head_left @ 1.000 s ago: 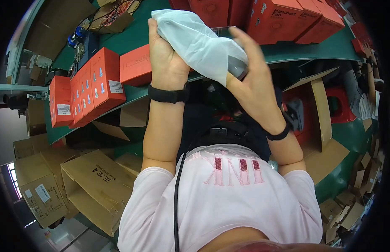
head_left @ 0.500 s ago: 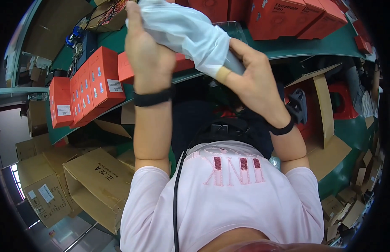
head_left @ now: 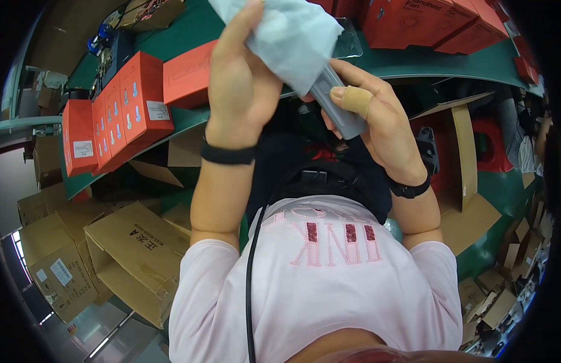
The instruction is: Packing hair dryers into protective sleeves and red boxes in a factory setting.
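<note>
A grey handheld fan is held up in front of me, its upper part covered by a thin white bag. My right hand is closed round the bare grey handle, with the thumb, wrapped in a tan bandage, lying along it. Against the bag's left side rests my left hand, thumb up on the white film; its other fingers are hidden behind the bag, which appears pinched there. The fan's head cannot be seen through the film.
Red boxes stand along the green table's left edge, one red box lying beside them. More red boxes are at the far right. A clear plastic tray sits behind the bag. Open cartons lie on the floor.
The bag has slid up off the lower handle, so more grey shows. My right hand has shifted its grip onto the bare handle. My left hand has moved right and slightly down.
</note>
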Available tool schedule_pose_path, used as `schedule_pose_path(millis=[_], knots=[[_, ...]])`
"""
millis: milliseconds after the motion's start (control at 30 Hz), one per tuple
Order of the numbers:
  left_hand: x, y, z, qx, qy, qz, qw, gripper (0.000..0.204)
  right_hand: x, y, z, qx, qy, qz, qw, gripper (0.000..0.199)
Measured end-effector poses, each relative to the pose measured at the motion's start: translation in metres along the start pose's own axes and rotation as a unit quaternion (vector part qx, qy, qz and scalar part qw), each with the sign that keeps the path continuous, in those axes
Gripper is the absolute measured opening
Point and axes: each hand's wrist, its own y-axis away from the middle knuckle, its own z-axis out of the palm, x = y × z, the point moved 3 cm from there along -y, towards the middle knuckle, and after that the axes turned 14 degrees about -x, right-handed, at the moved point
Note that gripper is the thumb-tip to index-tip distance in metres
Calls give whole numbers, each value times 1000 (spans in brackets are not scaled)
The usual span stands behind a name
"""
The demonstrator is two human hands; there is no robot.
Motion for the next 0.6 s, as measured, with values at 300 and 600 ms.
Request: schedule_pose_path(millis=[300, 600], knots=[[6, -16, -7, -4, 212, -103, 972, 39, -1, 4, -1, 15, -8, -1, 1000, 60], [14, -13, -9, -153, 265, -123, 944, 39, 3, 10, -3, 29, 21, -31, 999, 68]])
